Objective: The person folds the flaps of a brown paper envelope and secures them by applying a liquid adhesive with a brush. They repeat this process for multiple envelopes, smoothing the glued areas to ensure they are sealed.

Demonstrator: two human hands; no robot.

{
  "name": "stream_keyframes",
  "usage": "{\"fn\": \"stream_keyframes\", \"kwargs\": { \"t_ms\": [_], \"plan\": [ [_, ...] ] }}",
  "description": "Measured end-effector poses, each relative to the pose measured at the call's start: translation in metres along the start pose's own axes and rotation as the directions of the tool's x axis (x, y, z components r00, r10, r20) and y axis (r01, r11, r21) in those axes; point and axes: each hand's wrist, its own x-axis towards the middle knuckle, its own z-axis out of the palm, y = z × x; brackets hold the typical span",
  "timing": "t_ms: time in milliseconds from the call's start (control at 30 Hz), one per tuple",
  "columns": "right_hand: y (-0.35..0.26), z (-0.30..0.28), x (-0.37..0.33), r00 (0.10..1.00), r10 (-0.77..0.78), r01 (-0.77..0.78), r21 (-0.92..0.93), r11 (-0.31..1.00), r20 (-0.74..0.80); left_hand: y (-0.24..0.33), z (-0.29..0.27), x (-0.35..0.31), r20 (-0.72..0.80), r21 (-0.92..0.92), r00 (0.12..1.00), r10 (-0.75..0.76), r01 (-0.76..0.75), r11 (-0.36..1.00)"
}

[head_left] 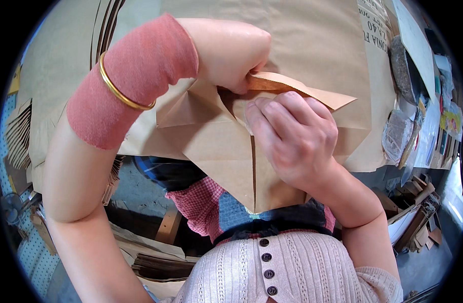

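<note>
Around the centre, stretching toward twelve o'clock, the folded brown paper (216,141) lies over a larger brown sheet (317,40), one pointed end reaching toward six. Near two o'clock the right hand (297,136) is curled closed on the paper beside its raised opening — fingertips hidden. At twelve the left hand (236,50), below a pink cuff (140,63), bends into that opening — its fingers covered, so I cannot tell their spread or hold.
</note>
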Motion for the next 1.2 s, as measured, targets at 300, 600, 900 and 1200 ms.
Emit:
{"fn": "stream_keyframes", "kwargs": {
  "t_ms": [300, 600, 900, 1200],
  "plan": [
    [0.001, -0.013, 0.002, 0.984, 0.002, -0.003, 0.003, 1.0, 0.176, 0.0, 0.01, -0.003, -0.097, 0.082, 0.995, 0.039, -0.031, 0.996],
    [0.002, 0.0, 0.001, 1.0, -0.026, 0.026, 0.012, 1.0, 0.016, -0.002, 0.004, -0.003, -0.053, -0.022, 0.999, 0.005, -0.006, 1.0],
    [0.003, -0.012, 0.001, 0.987, -0.012, 0.012, -0.002, 1.0, 0.162, -0.003, 0.007, 0.001, -0.065, 0.052, 0.997, 0.037, -0.034, 0.998],
    [0.003, -0.001, 0.0, 0.998, -0.044, 0.043, 0.008, 0.999, 0.055, -0.004, 0.014, -0.003, -0.122, 0.047, 0.992, 0.046, -0.041, 0.998]
  ]
}}
